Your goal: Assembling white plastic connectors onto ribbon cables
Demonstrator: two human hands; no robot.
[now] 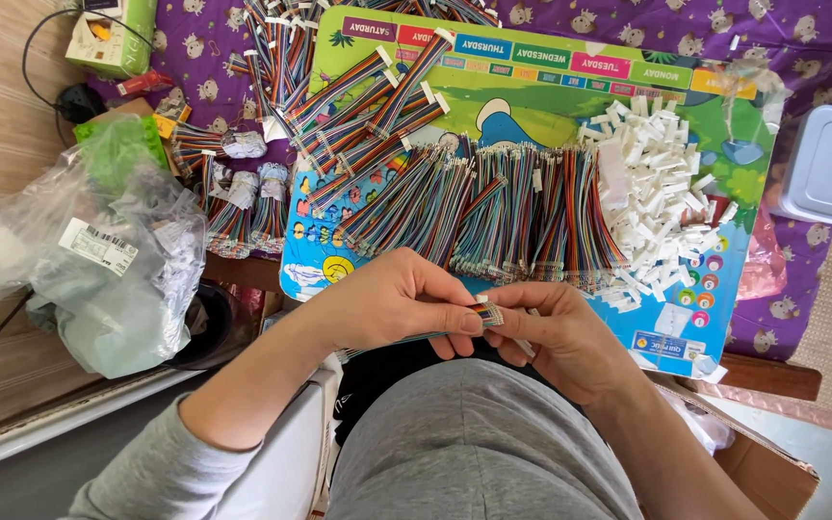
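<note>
So the thing in play is a short multicoloured ribbon cable (455, 325) held low in the frame, right above the person's lap and just off the near edge of the worktop (772, 371). Its long axis runs roughly left to right — the loose tail trails off to the left under the left hand (392, 299), and the striped end pokes out to the right, where both sets of fingertips meet.

Left hand's grip is pressed shut on the cable, thumb under and fingers over, just behind that end. The right hand (556, 337) comes in from the other side, its fingertips closed right at the tip of the cable. There may be a small white piece pinched there too, but it's too tiny to tell. Both hands are basically touching at the cable end, neither one nearer than the other.

Further out, just beyond the hands — a row of finished-looking cable bundles (493, 217) fanned across a colourful cartoon board (570, 96), with a pile of white plastic connectors (657, 183) to the right of them. Off left there's a crumpled clear plastic bag (108, 250), and a grey lidded box (828, 164) sits at far right.
</note>
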